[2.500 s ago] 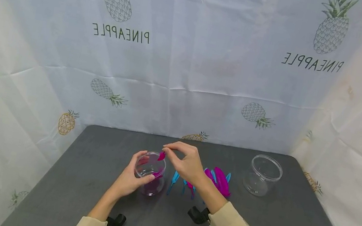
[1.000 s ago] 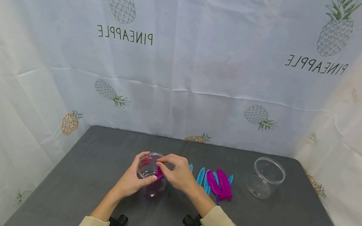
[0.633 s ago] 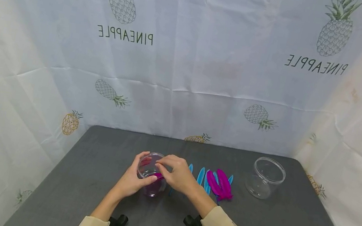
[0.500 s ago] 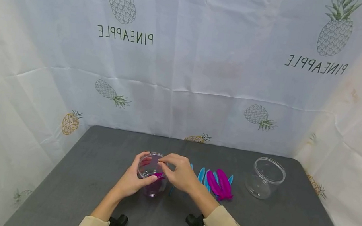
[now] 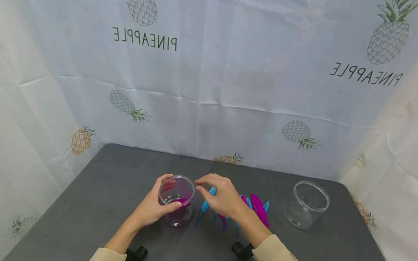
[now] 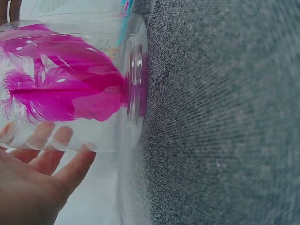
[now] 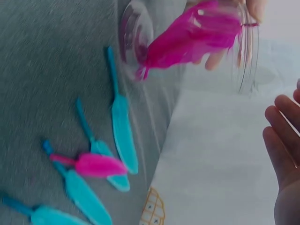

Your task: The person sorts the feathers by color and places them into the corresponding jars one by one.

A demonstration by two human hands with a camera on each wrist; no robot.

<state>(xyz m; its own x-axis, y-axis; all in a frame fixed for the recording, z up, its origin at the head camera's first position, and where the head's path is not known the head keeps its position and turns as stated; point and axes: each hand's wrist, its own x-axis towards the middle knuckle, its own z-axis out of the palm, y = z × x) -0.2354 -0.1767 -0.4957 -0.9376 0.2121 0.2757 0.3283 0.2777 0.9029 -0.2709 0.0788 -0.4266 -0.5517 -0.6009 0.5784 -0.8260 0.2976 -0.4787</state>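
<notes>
A clear jar (image 5: 178, 219) stands on the table, and my left hand (image 5: 151, 209) grips it round its side, with the thumb in front. Inside lie magenta feathers (image 6: 77, 89), tips down, seen through the wall in both wrist views. My right hand (image 5: 224, 197) hovers just right of the jar's rim, thumb and forefinger apart, holding nothing. Below and beside it are several blue feathers (image 7: 123, 133) and a small pink feather (image 7: 99, 166), laid out on the tabletop. My right hand and forearm partly cover this row in the head view.
A second clear jar (image 5: 300, 217) stands at the back right of the dark grey table (image 5: 95, 204). Larger magenta feathers (image 5: 260, 208) lie piled over blue ones to the right of my right hand. A pineapple-print curtain (image 5: 219, 71) surrounds the table's back and sides.
My right hand lowered a magenta feather into the left jar and let it go. It has since drawn back to the right of the rim. My left hand stays on the jar.
</notes>
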